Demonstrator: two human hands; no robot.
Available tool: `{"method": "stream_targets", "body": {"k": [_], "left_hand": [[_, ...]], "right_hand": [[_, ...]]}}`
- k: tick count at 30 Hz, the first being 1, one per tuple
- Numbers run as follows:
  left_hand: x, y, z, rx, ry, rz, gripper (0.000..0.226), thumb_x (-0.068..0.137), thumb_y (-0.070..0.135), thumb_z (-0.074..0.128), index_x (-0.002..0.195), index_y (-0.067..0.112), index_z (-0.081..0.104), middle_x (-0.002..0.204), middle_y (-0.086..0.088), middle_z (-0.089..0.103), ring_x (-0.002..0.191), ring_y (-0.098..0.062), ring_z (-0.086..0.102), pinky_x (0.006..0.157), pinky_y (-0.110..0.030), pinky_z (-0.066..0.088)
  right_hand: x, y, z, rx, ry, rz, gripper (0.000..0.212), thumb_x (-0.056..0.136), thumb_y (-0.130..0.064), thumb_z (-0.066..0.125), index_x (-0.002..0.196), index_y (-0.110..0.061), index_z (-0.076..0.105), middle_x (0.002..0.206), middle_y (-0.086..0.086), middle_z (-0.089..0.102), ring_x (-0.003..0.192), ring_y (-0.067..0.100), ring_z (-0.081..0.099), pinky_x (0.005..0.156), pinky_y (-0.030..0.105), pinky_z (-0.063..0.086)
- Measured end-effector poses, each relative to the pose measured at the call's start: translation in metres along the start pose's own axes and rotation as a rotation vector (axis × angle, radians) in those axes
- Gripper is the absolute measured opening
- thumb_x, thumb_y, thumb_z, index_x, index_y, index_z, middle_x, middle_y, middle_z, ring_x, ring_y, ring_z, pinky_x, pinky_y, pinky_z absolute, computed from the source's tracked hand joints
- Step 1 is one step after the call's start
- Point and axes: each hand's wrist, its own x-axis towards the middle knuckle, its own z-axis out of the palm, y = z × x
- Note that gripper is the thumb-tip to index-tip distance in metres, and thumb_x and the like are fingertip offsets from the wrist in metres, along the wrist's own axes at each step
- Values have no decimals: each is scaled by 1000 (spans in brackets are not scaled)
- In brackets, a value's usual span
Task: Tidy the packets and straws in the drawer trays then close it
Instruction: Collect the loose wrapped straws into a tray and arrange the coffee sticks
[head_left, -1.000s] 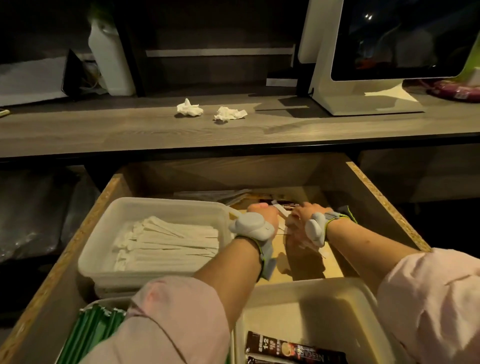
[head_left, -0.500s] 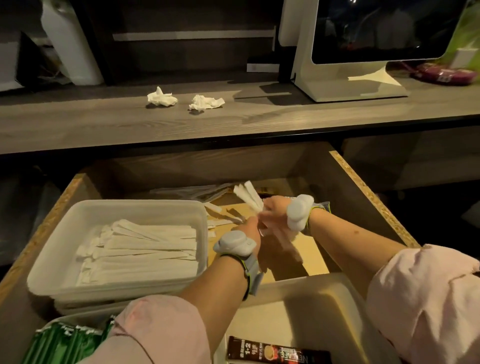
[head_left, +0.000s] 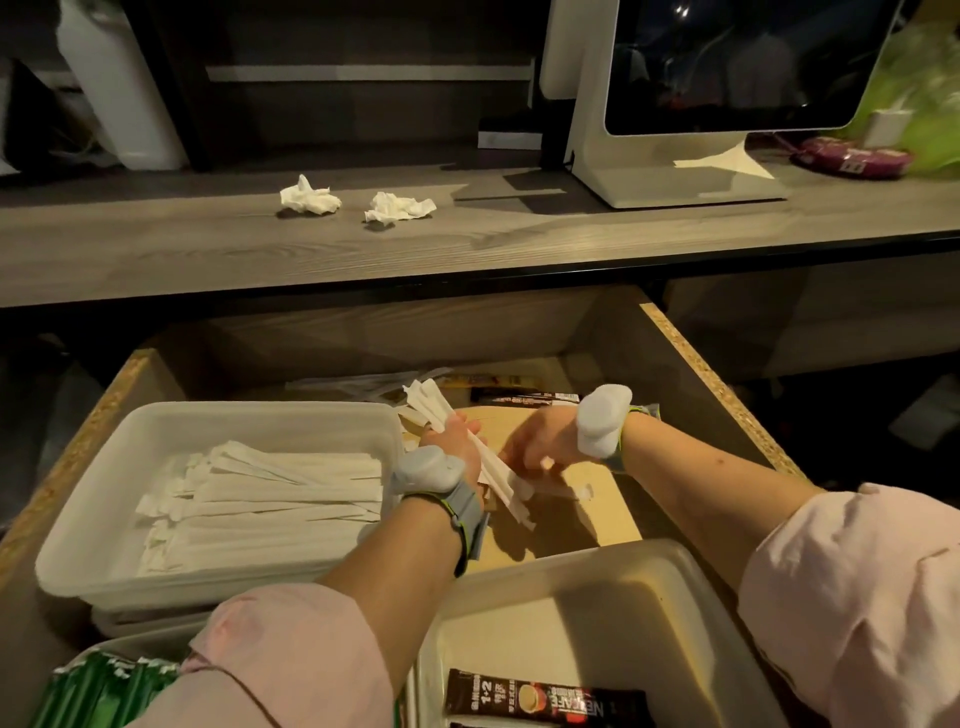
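**Clutching a loose bundle of straws over the drawer floor**

Closed around a fanned bundle of white paper-wrapped straws (head_left: 447, 415), the left hand (head_left: 451, 441) has its grip full, the bundle slanting from above the knuckles down past the wrist. I judge it is held upright and clear of the bare plywood drawer floor (head_left: 587, 514) so the ends can be squared before it goes anywhere. The right hand (head_left: 545, 441) hovers just beside it, fingers curled low over the floor; whether its grip has pinched a straw I cannot tell, since the light is dim there.

The likely home is the white plastic tray of wrapped straws (head_left: 78, 545) just left of the left hand, where like pieces lie flat, side by side. I count well over a dozen in it, too overlapped for a true figure. The held bundle looks like four or five.

Three trays show: that one, a near cream tray (head_left: 571, 577) holding one dark brown coffee packet (head_left: 545, 699), and a lower-left tray of green-wrapped sticks (head_left: 98, 691). More dark packets (head_left: 524, 399) lie loose at the back, at least two. The open wooden drawer (head_left: 717, 384) stands fully out.

On the grey wood-grain table (head_left: 156, 249) above sit two crumpled white tissues (head_left: 309, 197) and one white-framed screen (head_left: 727, 67).
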Motion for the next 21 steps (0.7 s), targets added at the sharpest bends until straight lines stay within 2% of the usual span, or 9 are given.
{"method": "stream_targets", "body": {"k": [2,4,7,9,11,13,16,19,21], "left_hand": [[3,3,2,-5,-31,-29,47,101,34,26,138,9,42,141,-9,51,98,-18,56,93,-36,40],[-3,4,1,-40,9,0,49,101,35,26,136,7,46,122,-11,64,87,-14,57,80,-29,41],[-23,10,-1,-37,115,104,44,101,30,31,129,3,51,76,3,63,86,-15,62,78,-29,42],[-41,17,-1,75,153,240,38,102,26,31,126,2,48,71,3,57,68,-13,54,70,-27,40],[-55,20,2,165,93,298,25,100,28,35,111,10,49,81,-5,56,71,-18,51,80,-36,47],[-63,17,1,275,30,296,18,95,35,47,103,19,46,104,-11,58,78,-21,53,88,-41,48],[-67,14,0,472,29,230,58,89,47,53,136,17,38,134,-9,54,106,-29,58,96,-37,45],[-60,14,-1,526,86,191,47,97,39,41,135,11,44,130,-10,57,100,-27,54,85,-30,40],[-58,17,-3,577,150,132,41,102,30,32,135,7,43,134,-11,53,111,-29,52,85,-31,35]], "right_hand": [[0,6,3,-408,-59,35,32,92,-19,56,123,-18,62,124,4,63,115,25,59,100,33,48],[2,14,6,-562,-62,65,36,92,-31,58,124,-16,62,115,1,64,104,23,60,93,26,50],[11,29,-12,-502,130,142,35,86,-25,64,115,-5,67,90,1,56,76,17,49,62,21,43],[12,34,-27,-394,281,215,32,84,-20,63,111,-6,69,93,5,65,75,20,55,66,26,46],[9,31,-26,-171,356,153,32,90,-24,61,115,-5,67,94,4,66,83,20,62,74,28,50],[6,24,-10,55,322,1,29,91,-26,62,108,-3,69,79,-1,64,73,14,59,73,27,56],[2,5,13,11,202,-133,31,89,-25,65,97,4,69,90,21,69,77,28,63,83,36,55],[8,-6,9,-21,33,-130,33,89,-24,64,111,-1,68,112,19,69,95,34,67,89,36,55],[24,-4,-6,-102,108,-107,29,91,-25,60,116,-12,68,116,9,69,97,25,66,87,32,54]]}}
